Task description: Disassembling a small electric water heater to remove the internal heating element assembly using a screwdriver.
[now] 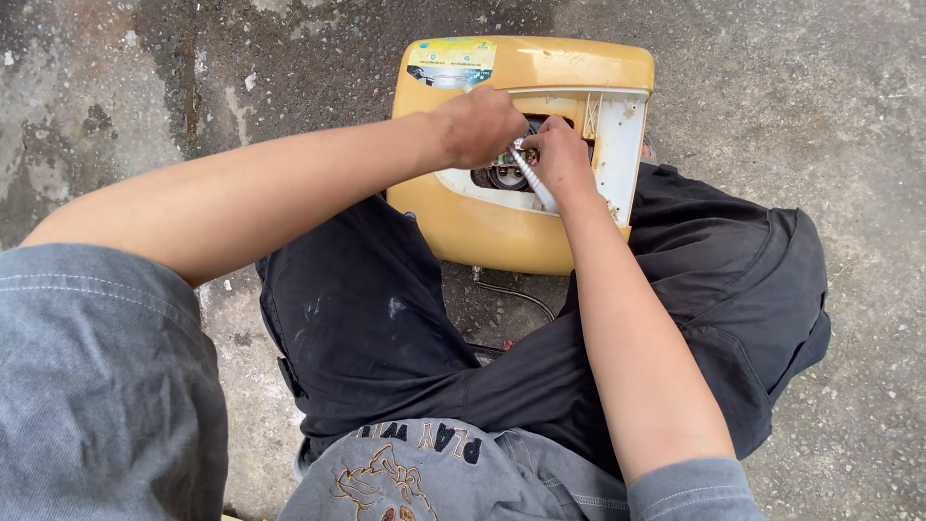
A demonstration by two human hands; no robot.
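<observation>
A yellow box-shaped appliance point(502, 227) with a white inner panel point(617, 135) stands on the concrete between my knees. A round opening in the panel shows dark parts and wires. My left hand point(479, 125) is closed over that opening, gripping something I cannot make out. My right hand point(558, 159) is beside it, closed on a white-handled tool point(532, 179) whose tip points into the opening. The two hands touch each other over the opening.
I sit on stained grey concrete point(820, 87) with black trousers point(367, 318) around the appliance. A thin black cable point(516, 294) runs on the ground below the yellow casing. A coloured sticker point(451, 60) is on the casing's top left.
</observation>
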